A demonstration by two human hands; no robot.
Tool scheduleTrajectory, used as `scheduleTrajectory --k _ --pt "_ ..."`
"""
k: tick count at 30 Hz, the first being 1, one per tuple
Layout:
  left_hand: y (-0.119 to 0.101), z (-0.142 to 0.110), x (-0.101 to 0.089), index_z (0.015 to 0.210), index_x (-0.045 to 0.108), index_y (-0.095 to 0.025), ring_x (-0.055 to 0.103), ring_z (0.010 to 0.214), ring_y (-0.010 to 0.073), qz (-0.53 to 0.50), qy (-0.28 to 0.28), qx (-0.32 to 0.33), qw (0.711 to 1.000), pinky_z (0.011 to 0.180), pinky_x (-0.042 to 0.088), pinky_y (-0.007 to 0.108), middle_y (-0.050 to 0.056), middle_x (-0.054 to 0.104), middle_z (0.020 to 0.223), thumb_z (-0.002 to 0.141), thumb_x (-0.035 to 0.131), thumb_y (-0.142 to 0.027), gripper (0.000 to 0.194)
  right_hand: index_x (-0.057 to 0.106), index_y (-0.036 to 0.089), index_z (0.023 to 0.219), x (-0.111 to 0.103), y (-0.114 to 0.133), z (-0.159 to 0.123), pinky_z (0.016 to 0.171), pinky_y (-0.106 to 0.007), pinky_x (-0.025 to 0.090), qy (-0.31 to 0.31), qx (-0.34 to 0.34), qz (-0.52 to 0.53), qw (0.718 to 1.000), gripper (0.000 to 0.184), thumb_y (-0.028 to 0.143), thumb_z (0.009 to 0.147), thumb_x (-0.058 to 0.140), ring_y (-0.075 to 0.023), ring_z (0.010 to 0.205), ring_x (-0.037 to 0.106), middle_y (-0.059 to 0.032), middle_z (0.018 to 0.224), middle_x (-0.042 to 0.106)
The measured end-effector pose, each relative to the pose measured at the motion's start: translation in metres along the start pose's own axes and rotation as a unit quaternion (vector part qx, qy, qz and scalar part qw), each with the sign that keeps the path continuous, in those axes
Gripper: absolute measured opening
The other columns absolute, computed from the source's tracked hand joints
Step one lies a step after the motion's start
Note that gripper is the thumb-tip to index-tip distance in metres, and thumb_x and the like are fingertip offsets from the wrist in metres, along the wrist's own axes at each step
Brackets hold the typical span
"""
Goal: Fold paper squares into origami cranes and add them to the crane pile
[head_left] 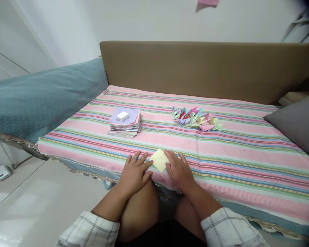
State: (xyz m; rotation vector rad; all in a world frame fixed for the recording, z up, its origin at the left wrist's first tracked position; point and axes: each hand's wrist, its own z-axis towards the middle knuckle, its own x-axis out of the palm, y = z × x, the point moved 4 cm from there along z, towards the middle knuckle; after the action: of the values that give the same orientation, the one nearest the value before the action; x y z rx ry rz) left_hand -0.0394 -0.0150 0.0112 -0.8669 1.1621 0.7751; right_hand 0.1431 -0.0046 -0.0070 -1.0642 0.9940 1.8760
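Note:
A pale yellow sheet of origami paper (159, 160), folded and diamond-shaped, lies on the striped cloth close to the front edge. To its left, my left hand (136, 171) rests with fingers spread; its index fingertip meets the paper's left corner. My right hand (179, 171) covers the right corner, palm down, with its fingers stretched out over the paper and cloth. What lies beneath that palm is hidden.
A stack of coloured paper squares (125, 127) stands behind to the left, with a white plug adapter (122, 116) on top. Several folded paper cranes (193, 119) cluster behind to the right. A grey cushion (298, 120) sits at the far right on the pink striped cloth (237, 154).

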Motion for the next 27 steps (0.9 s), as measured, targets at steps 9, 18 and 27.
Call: scheduleTrajectory --k 9,18,27 --pt "-0.044 0.009 0.0 0.139 0.028 -0.014 0.026 0.135 0.0238 -0.024 -0.006 0.124 0.992 0.111 0.018 0.047 0.011 0.036 0.143 0.084 0.048 -0.029 0.06 0.03 0.015 0.138 0.004 -0.001 -0.001 0.106 -0.046 0.023 -0.002 -0.002 -0.014 1.0 0.045 0.023 0.094 0.03 -0.019 0.127 0.04 -0.0088 0.136 0.046" --pt "-0.044 0.017 0.026 0.141 0.025 -0.014 0.018 0.137 0.0261 0.044 0.048 0.147 0.987 0.112 0.014 0.044 0.011 0.026 0.148 0.078 0.056 -0.045 0.076 0.025 0.014 0.141 -0.003 -0.01 -0.004 0.106 -0.05 0.021 0.009 0.053 -0.032 0.998 0.051 0.021 0.091 0.032 -0.023 0.13 0.035 -0.0091 0.138 0.045" --pt "-0.047 0.017 0.024 0.141 0.024 -0.015 0.017 0.138 0.0259 0.056 0.039 0.148 0.987 0.111 0.015 0.044 0.01 0.026 0.148 0.08 0.054 -0.04 0.072 0.033 0.014 0.138 -0.016 -0.012 -0.024 0.106 -0.054 0.018 -0.041 0.039 -0.078 0.995 0.05 0.032 0.091 0.036 -0.0283 0.136 0.021 -0.0126 0.145 0.032"
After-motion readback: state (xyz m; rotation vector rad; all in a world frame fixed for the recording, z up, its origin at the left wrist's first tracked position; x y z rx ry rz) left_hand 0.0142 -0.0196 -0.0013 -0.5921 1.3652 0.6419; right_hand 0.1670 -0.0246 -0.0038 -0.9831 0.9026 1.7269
